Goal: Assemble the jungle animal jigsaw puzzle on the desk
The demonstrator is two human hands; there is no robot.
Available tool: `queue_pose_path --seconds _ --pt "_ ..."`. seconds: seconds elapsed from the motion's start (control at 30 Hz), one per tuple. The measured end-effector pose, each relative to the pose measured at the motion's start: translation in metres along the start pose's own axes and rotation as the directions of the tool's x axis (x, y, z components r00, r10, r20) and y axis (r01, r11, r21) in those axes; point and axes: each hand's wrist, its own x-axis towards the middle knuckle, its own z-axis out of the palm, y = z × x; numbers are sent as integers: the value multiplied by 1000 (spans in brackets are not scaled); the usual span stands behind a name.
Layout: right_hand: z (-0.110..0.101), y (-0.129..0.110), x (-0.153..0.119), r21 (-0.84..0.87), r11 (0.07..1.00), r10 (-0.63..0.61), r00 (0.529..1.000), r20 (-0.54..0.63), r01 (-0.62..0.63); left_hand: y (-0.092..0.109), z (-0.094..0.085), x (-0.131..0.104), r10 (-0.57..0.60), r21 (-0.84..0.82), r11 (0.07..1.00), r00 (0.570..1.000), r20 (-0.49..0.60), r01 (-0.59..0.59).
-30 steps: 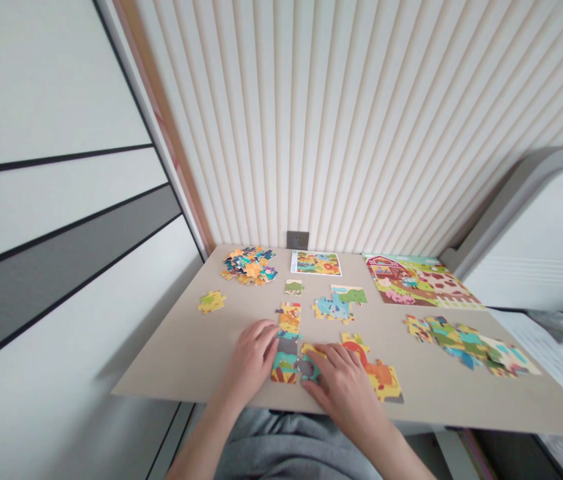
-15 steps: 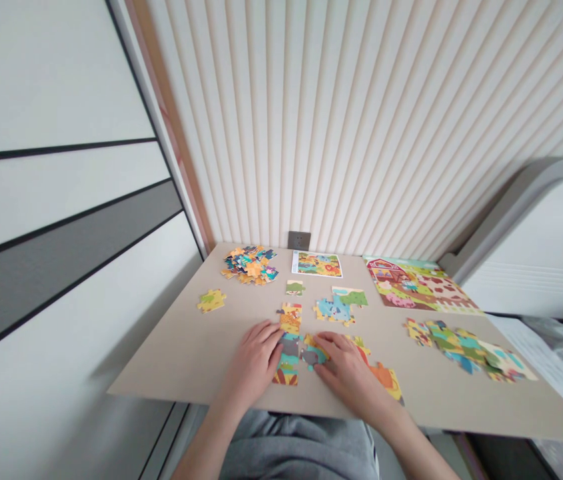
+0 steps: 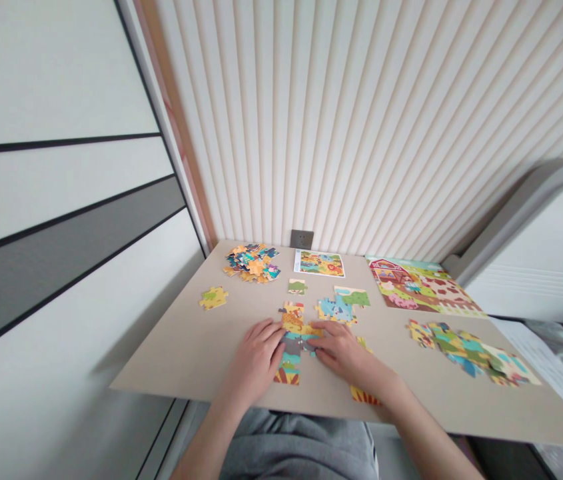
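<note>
A vertical strip of joined puzzle pieces [image 3: 290,368] lies near the table's front edge, with a leopard piece at its upper part. My left hand [image 3: 257,355] rests against the strip's left side, its fingertips on the pieces. From the right, my right hand [image 3: 340,347] has its fingers on a grey and yellow piece [image 3: 310,340] that sits against the strip; whether the two are locked together I cannot tell. More joined pieces [image 3: 365,396] lie partly hidden under my right hand and forearm.
Behind lie a small green piece [image 3: 298,287], a blue and green cluster [image 3: 337,309] and a picture card [image 3: 319,263]. A mixed pile [image 3: 254,264] and a yellow piece [image 3: 214,298] are at left; a farm picture [image 3: 424,287] and overlapping pieces [image 3: 471,352] at right.
My right hand has moved slightly left and up with the grey and yellow piece, which now meets the strip. My left hand has stayed nearly in place. The view has shifted a little.
</note>
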Motion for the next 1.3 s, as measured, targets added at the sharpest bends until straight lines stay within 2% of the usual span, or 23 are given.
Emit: queue_pose_path --seconds 0.27,0.53,0.67,0.87,1.0,1.13,1.23,1.3 --pt "-14 -11 6 -120 993 9 998 60 -2 3 -2 1 -6 8 1000 1000 3 6" --pt "-9 -17 10 -212 977 23 999 30 -16 2 -2 1 -12 2 1000 1000 -10 12" --pt "-5 -17 9 -198 979 42 999 10 -39 2 -1 1 -12 -1 1000 1000 -11 12" --pt "4 -18 8 -132 979 145 987 -70 -153 1 1 1 -20 4 1000 1000 -1 20" --pt "2 -20 9 -111 984 133 988 -79 -141 -1 2 0 -13 1 1000 1000 4 13" --pt "-7 -23 -8 -96 988 102 978 -181 -121 -5 5 -1 2 1 1000 1000 -11 -2" --pt "-12 -15 -39 -83 984 130 955 -268 -157 -8 6 -3 13 11 1000 1000 -12 -13" --pt "-14 0 -66 -76 976 171 932 -320 -205 -8 7 -4 12 18 1000 1000 -10 -12"
